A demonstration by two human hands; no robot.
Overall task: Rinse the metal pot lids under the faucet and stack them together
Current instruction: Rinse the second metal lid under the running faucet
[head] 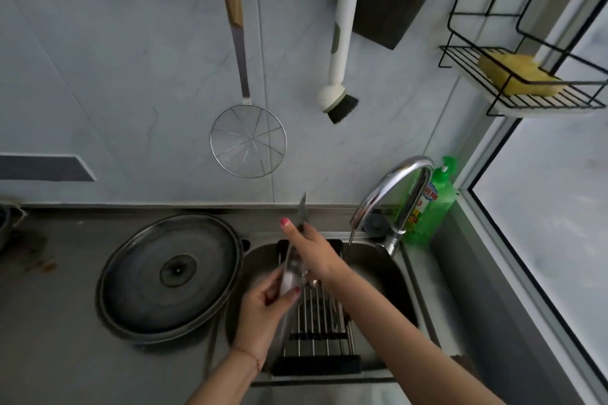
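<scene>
Both grips pinch our thin round metal lid [293, 260] edge-on over the steel sink [388, 276] at lower centre: left hand [263, 312] low, right hand [312, 251] high. It sits left of the faucet stream [351, 237]; wet, it could slip onto the wide lid [169, 276] on the bench.

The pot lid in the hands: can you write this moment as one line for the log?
step: rinsing | left hand: grips pot lid on edge | right hand: grips its upper rim | over sink | big lid: on counter
</scene>
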